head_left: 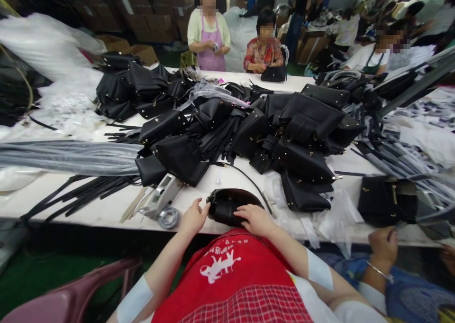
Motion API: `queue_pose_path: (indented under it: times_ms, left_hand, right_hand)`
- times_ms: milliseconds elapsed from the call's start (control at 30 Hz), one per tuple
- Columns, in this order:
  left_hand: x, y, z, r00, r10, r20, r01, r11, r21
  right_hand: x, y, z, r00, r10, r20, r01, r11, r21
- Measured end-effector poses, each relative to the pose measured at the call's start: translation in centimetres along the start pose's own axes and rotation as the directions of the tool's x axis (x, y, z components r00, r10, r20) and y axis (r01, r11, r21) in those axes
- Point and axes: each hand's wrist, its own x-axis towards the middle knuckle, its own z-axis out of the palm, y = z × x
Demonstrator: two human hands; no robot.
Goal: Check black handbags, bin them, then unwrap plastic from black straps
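Observation:
A small black handbag [223, 209] lies on its side at the table's near edge, right in front of my red apron. At its left end, by a metal ring, the fingers of my left hand [194, 217] close on the bag's edge; part of the grip is hard to see. My right hand [258, 220] rests on the bag's right part with its fingers laid over the leather. A thin black strap [250, 183] curves from behind the bag to its right side. Left of my left hand are a grey tape dispenser [163, 195] and a roll of clear tape [168, 217].
A heap of black handbags [305, 119] fills the middle of the white table [199, 192]. Bundles of black straps [88, 188] and wrapped grey strips [71, 158] lie left. Clear plastic bags [337, 218] and a co-worker's hand [384, 244] are at right. Two people work across the table.

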Motion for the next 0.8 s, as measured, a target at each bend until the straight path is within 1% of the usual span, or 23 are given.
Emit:
queue_pose_path:
  times_ms: [100,167,233,267,300,333,367,400,433,467,500,533,567,633,667,700,800]
  left_hand:
    - [0.3,-0.1,0.3,0.999,-0.023,0.044,0.019,0.997,0.068]
    - [0.3,0.0,0.3,0.998,-0.015,0.069,0.008,0.995,0.095]
    - [0.3,0.3,0.3,0.996,0.001,0.086,-0.011,0.993,0.118]
    - [0.3,0.5,0.3,0.996,0.007,0.091,-0.019,0.991,0.132]
    - [0.4,0.6,0.4,0.996,0.010,0.094,-0.024,0.989,0.147]
    - [0.4,0.7,0.4,0.995,0.010,0.097,-0.026,0.986,0.163]
    - [0.5,0.7,0.5,0.995,0.007,0.102,-0.025,0.984,0.177]
    - [0.6,0.8,0.6,0.994,0.003,0.108,-0.023,0.982,0.188]
    - [0.6,0.7,0.7,0.993,0.000,0.117,-0.023,0.981,0.194]
    - [0.7,0.7,0.8,0.992,-0.001,0.128,-0.024,0.981,0.195]
    - [0.7,0.7,1.0,0.991,0.000,0.137,-0.027,0.981,0.191]
    - [0.6,0.6,1.1,0.989,0.002,0.146,-0.030,0.982,0.185]
    - [0.4,0.5,1.3,0.988,0.005,0.151,-0.032,0.984,0.177]
    - [-0.1,0.4,1.7,0.988,0.000,0.157,-0.026,0.986,0.163]
    - [-0.5,0.3,1.9,0.987,-0.008,0.158,-0.017,0.987,0.157]
    - [-0.9,0.1,2.0,0.988,-0.017,0.156,-0.007,0.988,0.152]
    - [-1.9,-0.5,2.1,0.990,-0.031,0.141,0.013,0.992,0.127]
  right_hand:
    - [-0.1,-0.5,-0.4,0.999,-0.035,-0.005,0.036,0.982,0.187]
    - [-0.1,-0.9,-0.5,0.997,-0.074,0.004,0.069,0.947,0.312]
    - [0.0,-1.4,-0.2,0.990,-0.130,0.061,0.091,0.895,0.436]
    - [0.1,-1.6,0.0,0.986,-0.141,0.089,0.081,0.871,0.484]
    - [0.1,-1.7,0.4,0.988,-0.119,0.101,0.051,0.857,0.512]
    - [0.3,-1.7,0.8,0.995,-0.055,0.083,0.004,0.858,0.514]
    - [0.4,-1.6,1.2,0.998,0.049,0.029,-0.057,0.869,0.492]
    - [0.7,-1.3,1.6,0.985,0.165,-0.052,-0.124,0.881,0.456]
    - [0.9,-1.0,2.0,0.954,0.268,-0.136,-0.189,0.888,0.419]
    - [1.3,-0.6,2.4,0.916,0.350,-0.193,-0.254,0.883,0.395]
    - [1.8,-0.1,2.7,0.883,0.424,-0.200,-0.321,0.858,0.402]
    - [2.3,0.3,2.8,0.859,0.488,-0.156,-0.383,0.814,0.438]
    - [2.9,0.8,3.0,0.839,0.538,-0.078,-0.439,0.755,0.487]
    - [4.1,1.4,3.1,0.810,0.581,0.084,-0.516,0.637,0.572]
    - [4.7,1.6,3.0,0.805,0.578,0.133,-0.530,0.599,0.600]
    - [5.0,1.6,2.9,0.810,0.565,0.158,-0.526,0.581,0.622]
    - [5.0,1.2,2.0,0.839,0.512,0.184,-0.482,0.541,0.690]
